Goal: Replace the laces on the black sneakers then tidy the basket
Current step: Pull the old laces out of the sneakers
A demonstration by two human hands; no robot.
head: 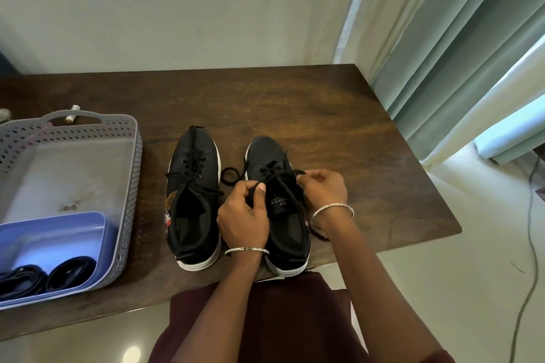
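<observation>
On the far sneaker [265, 150], the one not next to the basket [131, 186], the lace [272, 175] is light, limp cord that slackens unless held taut, so it is best pinched close to the eyelets. The left hand [243, 215] pinches one strand between thumb and fingers, and the right hand [323, 188] curls on the other, seemingly gripping it. In the basket's near corner a blue tray [53, 233] holds coiled black laces [67, 271].
</observation>
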